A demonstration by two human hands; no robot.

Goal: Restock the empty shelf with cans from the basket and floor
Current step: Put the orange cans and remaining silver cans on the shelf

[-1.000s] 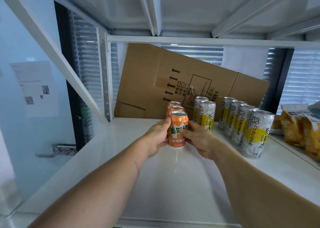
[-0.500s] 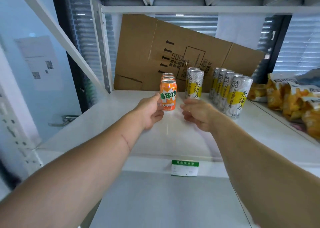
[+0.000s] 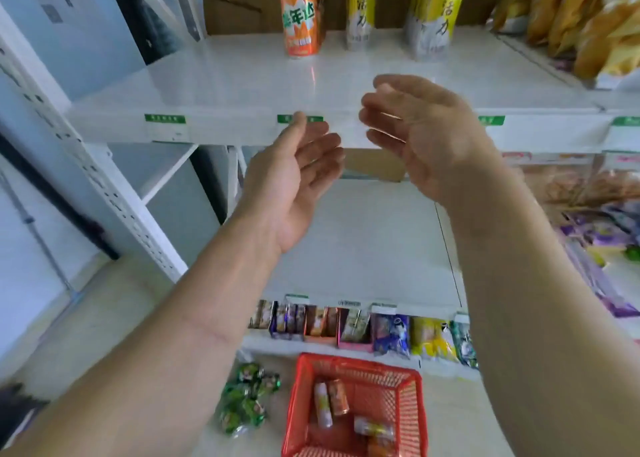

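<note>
An orange can (image 3: 300, 16) stands upright on the white shelf (image 3: 214, 85), with tall silver-and-yellow cans (image 3: 433, 13) in rows to its right. My left hand (image 3: 298, 176) and my right hand (image 3: 419, 127) hover in front of the shelf's front edge, palms facing each other, fingers relaxed, holding nothing. Down on the floor, a red basket (image 3: 412, 404) holds several cans (image 3: 332, 401) lying on their sides. A cluster of green cans (image 3: 242, 397) sits on the floor to the left of the basket.
Yellow snack bags (image 3: 581, 16) fill the shelf section to the right. A lower white shelf (image 3: 363, 248) lies below the hands, and small colourful packets (image 3: 353, 328) line the bottom shelf. A brown cardboard sheet (image 3: 242, 2) leans behind the cans. A white perforated upright (image 3: 104, 186) stands at the left.
Both hands let go of the orange can and drew back from the shelf to its front edge. The view tilted downward, bringing the basket and floor cans into sight.
</note>
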